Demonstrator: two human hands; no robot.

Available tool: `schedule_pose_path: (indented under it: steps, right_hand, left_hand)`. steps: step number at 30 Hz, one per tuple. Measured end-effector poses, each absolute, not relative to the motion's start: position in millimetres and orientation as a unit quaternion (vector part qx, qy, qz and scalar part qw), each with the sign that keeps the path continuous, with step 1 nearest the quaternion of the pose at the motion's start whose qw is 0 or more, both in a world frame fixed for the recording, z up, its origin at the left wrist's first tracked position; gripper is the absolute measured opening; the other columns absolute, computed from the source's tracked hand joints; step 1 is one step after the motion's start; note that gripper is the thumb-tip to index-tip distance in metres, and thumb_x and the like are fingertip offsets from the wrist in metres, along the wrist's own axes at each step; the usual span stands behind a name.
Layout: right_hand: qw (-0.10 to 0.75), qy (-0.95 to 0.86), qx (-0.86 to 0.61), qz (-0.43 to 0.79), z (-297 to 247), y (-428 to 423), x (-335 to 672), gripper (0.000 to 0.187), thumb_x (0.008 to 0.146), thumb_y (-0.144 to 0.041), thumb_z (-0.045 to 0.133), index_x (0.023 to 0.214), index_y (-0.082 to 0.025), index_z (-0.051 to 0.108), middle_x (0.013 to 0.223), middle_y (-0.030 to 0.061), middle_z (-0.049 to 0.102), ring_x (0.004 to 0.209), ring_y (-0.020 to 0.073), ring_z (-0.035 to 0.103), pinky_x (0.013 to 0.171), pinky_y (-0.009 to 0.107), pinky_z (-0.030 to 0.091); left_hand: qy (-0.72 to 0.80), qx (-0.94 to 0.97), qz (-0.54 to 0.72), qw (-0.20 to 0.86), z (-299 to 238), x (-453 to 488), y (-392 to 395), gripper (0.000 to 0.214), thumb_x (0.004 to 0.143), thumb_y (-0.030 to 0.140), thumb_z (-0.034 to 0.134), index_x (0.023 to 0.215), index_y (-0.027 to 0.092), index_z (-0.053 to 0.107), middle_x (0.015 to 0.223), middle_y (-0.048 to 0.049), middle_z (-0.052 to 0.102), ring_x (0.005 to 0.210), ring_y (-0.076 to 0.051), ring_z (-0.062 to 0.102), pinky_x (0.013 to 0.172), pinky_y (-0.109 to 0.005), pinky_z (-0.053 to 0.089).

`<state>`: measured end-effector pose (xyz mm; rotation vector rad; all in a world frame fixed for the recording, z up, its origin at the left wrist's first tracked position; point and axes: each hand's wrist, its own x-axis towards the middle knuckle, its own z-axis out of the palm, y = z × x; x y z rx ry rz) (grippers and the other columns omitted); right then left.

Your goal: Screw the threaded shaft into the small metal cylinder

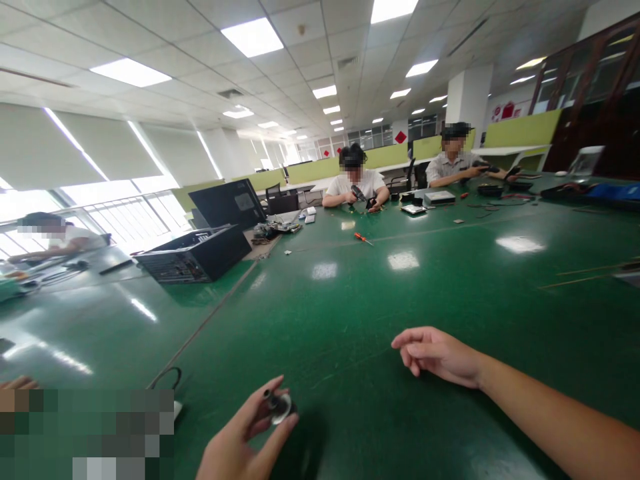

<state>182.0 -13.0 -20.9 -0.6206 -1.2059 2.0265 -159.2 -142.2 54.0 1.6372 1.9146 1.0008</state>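
Observation:
My left hand is at the bottom of the head view, fingers pinched around a small round metal-and-black part held just above the green table. My right hand reaches in from the right, hovering low over the table with its fingers loosely curled and nothing in them. The two hands are about a hand's width apart.
An open black computer case and a dark monitor stand at the left middle. An orange-handled screwdriver lies farther back. Two people work at the far side, a third at the left. A black cable loops near the bottom left.

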Motion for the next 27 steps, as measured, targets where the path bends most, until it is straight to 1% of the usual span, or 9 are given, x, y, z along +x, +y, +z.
schedule_pose_path:
  steps: [4, 7, 9, 12, 14, 16, 21, 24, 27]
  right_hand:
    - [0.421, -0.468, -0.265, 0.73, -13.9, -8.6, 188.2, 0.041, 0.078, -0.032, 0.079, 0.112, -0.014, 0.067, 0.082, 0.0027, 0.065, 0.063, 0.0112, 0.056, 0.062, 0.028, 0.043]
    - [0.518, -0.505, -0.322, 0.611, -12.4, -0.4, 195.6, 0.04, 0.079, -0.031, 0.076, 0.115, -0.016, 0.064, 0.086, 0.0025, 0.062, 0.07, 0.0131, 0.055, 0.066, 0.029, 0.044]
    - [0.541, -0.545, -0.366, 0.525, -16.1, 4.3, 197.9, 0.039, 0.08, -0.028, 0.073, 0.116, -0.017, 0.063, 0.09, 0.0031, 0.06, 0.077, 0.0155, 0.057, 0.072, 0.031, 0.046]
    - [0.498, -0.611, -0.442, 0.428, -26.2, 7.1, 195.0, 0.051, 0.079, -0.018, 0.068, 0.128, -0.021, 0.055, 0.1, 0.0037, 0.059, 0.074, 0.0141, 0.056, 0.07, 0.031, 0.046]
    - [0.462, -0.642, -0.474, 0.387, -31.7, 6.4, 191.1, 0.064, 0.074, -0.013, 0.067, 0.135, -0.025, 0.049, 0.108, 0.0038, 0.059, 0.074, 0.0133, 0.057, 0.071, 0.032, 0.046]
    - [0.441, -0.657, -0.491, 0.364, -33.5, 4.9, 188.1, 0.069, 0.073, -0.011, 0.067, 0.137, -0.028, 0.047, 0.112, 0.0037, 0.059, 0.077, 0.0138, 0.058, 0.074, 0.033, 0.045]
    - [0.394, -0.68, -0.507, 0.353, -24.3, 1.2, 187.6, 0.063, 0.072, -0.012, 0.068, 0.131, -0.029, 0.053, 0.112, 0.0029, 0.062, 0.082, 0.0157, 0.06, 0.078, 0.033, 0.045]
    - [0.377, -0.695, -0.506, 0.345, -16.8, -0.6, 187.6, 0.05, 0.074, -0.014, 0.07, 0.122, -0.027, 0.061, 0.107, 0.0024, 0.064, 0.084, 0.0166, 0.06, 0.079, 0.032, 0.046]
    - [0.37, -0.706, -0.5, 0.339, -11.9, -2.4, 186.8, 0.039, 0.078, -0.019, 0.071, 0.116, -0.025, 0.066, 0.1, 0.0029, 0.065, 0.085, 0.0181, 0.061, 0.079, 0.032, 0.047]
  left_hand:
    - [0.6, 0.653, 0.382, 0.259, 74.6, -90.5, -63.6, 0.043, 0.078, 0.035, 0.069, 0.117, 0.016, 0.067, 0.1, -0.0086, 0.076, 0.091, -0.026, 0.074, 0.08, -0.038, 0.061]
    - [0.578, 0.676, 0.387, 0.243, 59.6, -54.5, -14.5, 0.043, 0.072, 0.022, 0.073, 0.114, 0.017, 0.068, 0.099, -0.0076, 0.076, 0.089, -0.023, 0.072, 0.088, -0.038, 0.057]
    - [0.565, 0.684, 0.39, 0.247, 44.6, -40.7, 4.5, 0.038, 0.071, 0.019, 0.072, 0.109, 0.016, 0.07, 0.097, -0.0072, 0.076, 0.088, -0.023, 0.071, 0.086, -0.038, 0.057]
    - [0.537, 0.701, 0.388, 0.265, 25.3, -32.7, 14.4, 0.028, 0.076, 0.022, 0.071, 0.103, 0.016, 0.072, 0.096, -0.0069, 0.075, 0.082, -0.022, 0.07, 0.078, -0.036, 0.057]
    - [0.513, 0.716, 0.383, 0.277, 17.0, -32.5, 14.7, 0.027, 0.076, 0.022, 0.071, 0.103, 0.019, 0.073, 0.097, -0.0057, 0.074, 0.085, -0.022, 0.069, 0.08, -0.036, 0.056]
    - [0.486, 0.733, 0.378, 0.291, 11.9, -33.3, 14.6, 0.027, 0.076, 0.021, 0.072, 0.104, 0.022, 0.074, 0.1, -0.0039, 0.073, 0.092, -0.021, 0.068, 0.086, -0.036, 0.053]
    - [0.451, 0.765, 0.344, 0.306, 2.6, -33.4, 19.6, 0.035, 0.078, 0.015, 0.073, 0.111, 0.028, 0.072, 0.104, -0.0019, 0.072, 0.098, -0.021, 0.066, 0.091, -0.036, 0.05]
    - [0.469, 0.762, 0.329, 0.304, -2.3, -33.7, 21.8, 0.045, 0.074, 0.012, 0.076, 0.116, 0.029, 0.069, 0.107, -0.0012, 0.073, 0.1, -0.022, 0.066, 0.093, -0.037, 0.049]
    - [0.459, 0.769, 0.336, 0.292, -3.7, -33.0, 20.8, 0.04, 0.074, 0.01, 0.076, 0.11, 0.029, 0.069, 0.105, -0.0001, 0.073, 0.098, -0.021, 0.067, 0.091, -0.035, 0.05]
